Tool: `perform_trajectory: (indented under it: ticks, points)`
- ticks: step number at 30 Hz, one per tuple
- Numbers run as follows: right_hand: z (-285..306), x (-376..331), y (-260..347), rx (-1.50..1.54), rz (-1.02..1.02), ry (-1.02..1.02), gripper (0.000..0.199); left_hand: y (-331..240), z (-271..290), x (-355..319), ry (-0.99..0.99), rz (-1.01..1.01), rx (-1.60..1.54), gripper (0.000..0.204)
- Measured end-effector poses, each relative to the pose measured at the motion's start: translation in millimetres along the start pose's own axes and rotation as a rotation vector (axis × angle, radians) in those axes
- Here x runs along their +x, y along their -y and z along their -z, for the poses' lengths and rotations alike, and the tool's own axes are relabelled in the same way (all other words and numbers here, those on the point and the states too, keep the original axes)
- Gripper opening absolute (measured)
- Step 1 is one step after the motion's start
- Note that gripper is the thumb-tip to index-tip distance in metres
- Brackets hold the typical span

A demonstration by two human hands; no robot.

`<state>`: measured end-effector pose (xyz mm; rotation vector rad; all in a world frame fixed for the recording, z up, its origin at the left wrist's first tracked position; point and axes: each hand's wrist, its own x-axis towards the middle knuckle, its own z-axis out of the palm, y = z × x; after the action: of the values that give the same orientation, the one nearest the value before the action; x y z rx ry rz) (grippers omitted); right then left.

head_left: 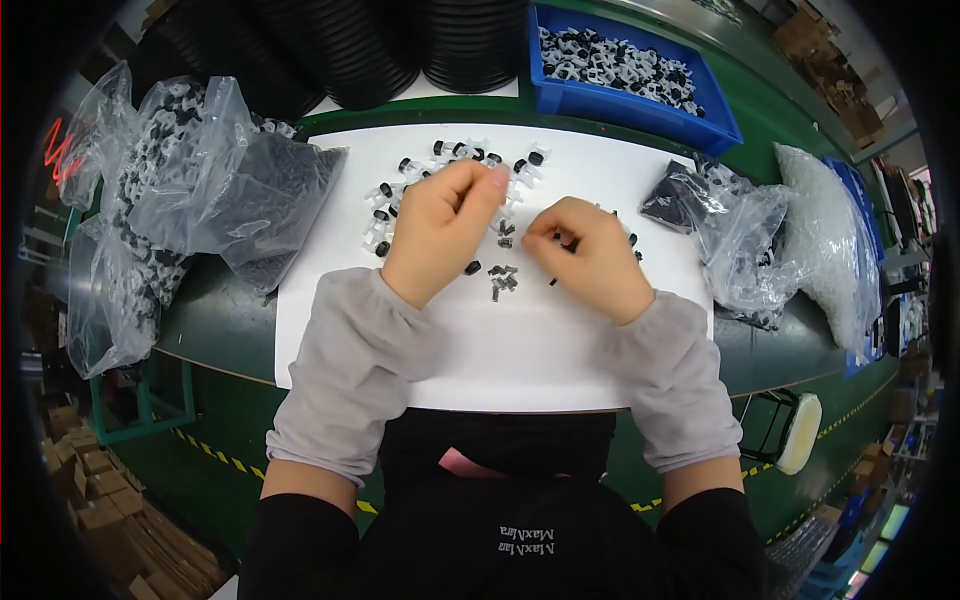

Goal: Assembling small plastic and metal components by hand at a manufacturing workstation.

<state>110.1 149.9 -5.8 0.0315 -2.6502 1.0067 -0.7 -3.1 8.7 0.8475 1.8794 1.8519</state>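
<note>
Above a white sheet [480, 370], both my hands are closed. My left hand [440, 235] curls with thumb and forefinger pressed together; whatever they grip is hidden. Across from it, my right hand [595, 260] is bent in a pinch, with a small black part [569, 244] showing between its fingers. Between the hands lie small grey metal pieces [504, 280] in two little heaps. Several small white plastic parts with black round ends [384, 190] are scattered beyond and around my left hand. One black round end [473, 268] lies beside my left wrist.
A blue bin [640, 115] full of white-and-black parts stands at the back right. Clear plastic bags [165, 190] of parts lie at the left, more bags [745, 230] at the right. Black ribbed reels [470, 45] stand behind. A stool [800, 433] is at the lower right.
</note>
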Motion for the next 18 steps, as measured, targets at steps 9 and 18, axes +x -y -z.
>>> perform_trajectory:
  ticks: [9,18]
  points:
    - [12.7,-0.6,11.0,1.021,-0.460,-0.138,0.014,-2.9,-16.8,-9.8,0.124,-0.481,0.648,0.016]
    - [5.6,-0.7,10.4,0.880,-0.441,-0.181,0.014,5.3,-11.8,-5.7,0.172,-0.342,0.569,0.016]
